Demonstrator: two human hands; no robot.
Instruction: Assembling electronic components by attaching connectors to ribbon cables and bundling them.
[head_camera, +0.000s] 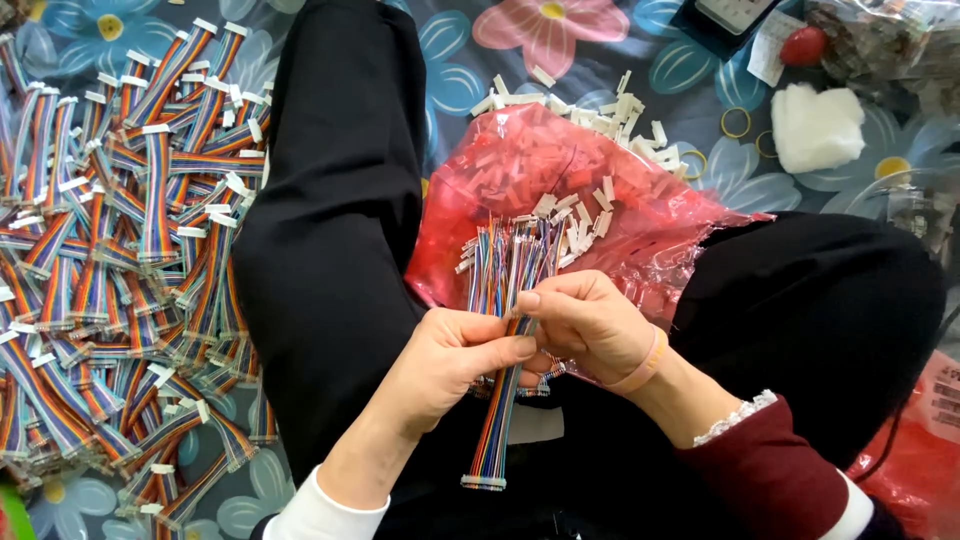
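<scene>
Both hands meet over the lap: the left hand (450, 360) and right hand (590, 320) have fingers pinching a bundle of rainbow ribbon cables (505, 300). Thin multicoloured strands, white connector at the near end; long axis runs near to far, tips probably fanned over the red plastic bag (540, 170).
</scene>
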